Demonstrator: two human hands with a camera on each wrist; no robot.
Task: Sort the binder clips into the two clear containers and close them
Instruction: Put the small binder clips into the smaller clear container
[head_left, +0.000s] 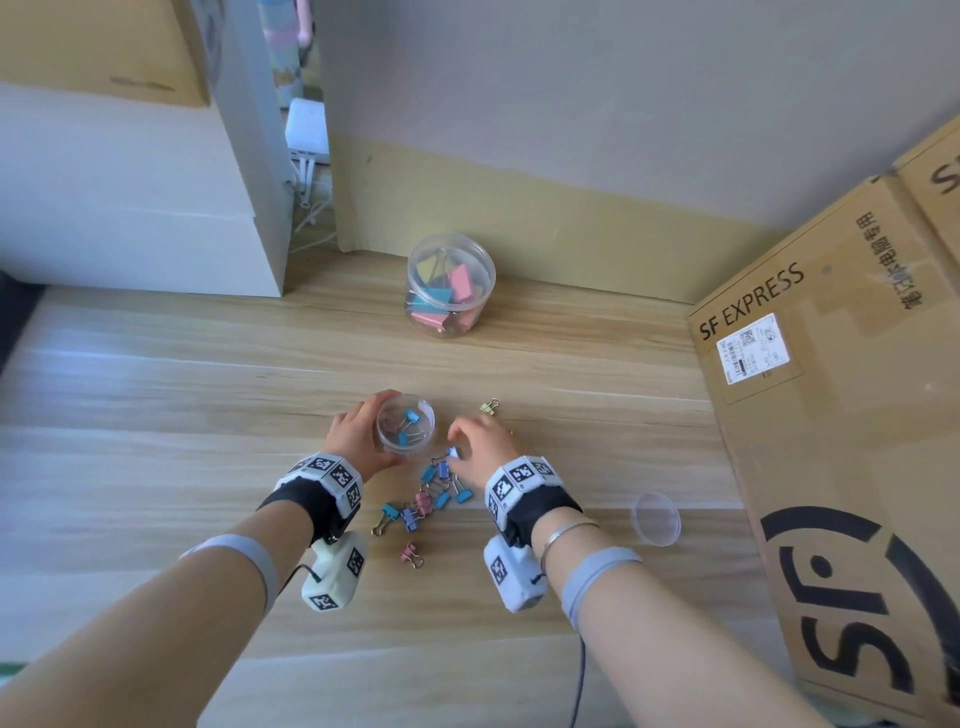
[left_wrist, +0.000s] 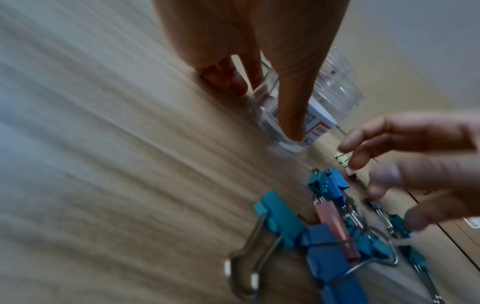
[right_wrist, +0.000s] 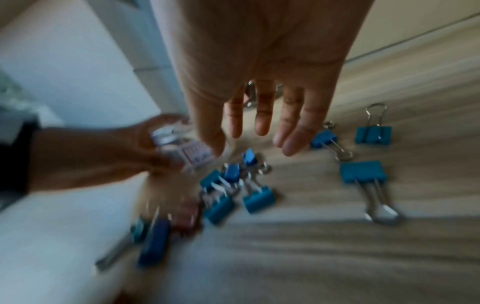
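You can read "SF EXPRESS" on the cardboard box (head_left: 810, 374), above its white shipping label (head_left: 753, 349); that label's print is too small to read.

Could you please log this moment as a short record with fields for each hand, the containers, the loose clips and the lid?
left hand: holds the small container upright on the table
right hand: fingers spread and relaxed over the clip pile; nothing clearly in its grip
small container: open, a few blue clips inside
large container: farther back near the wall, holds bigger mixed-colour clips; whether it is lidded cannot be told
loose clips: blue, purple and pink ones clustered between the wrists; a green clip lies apart
lid: on the table, right of the right wrist
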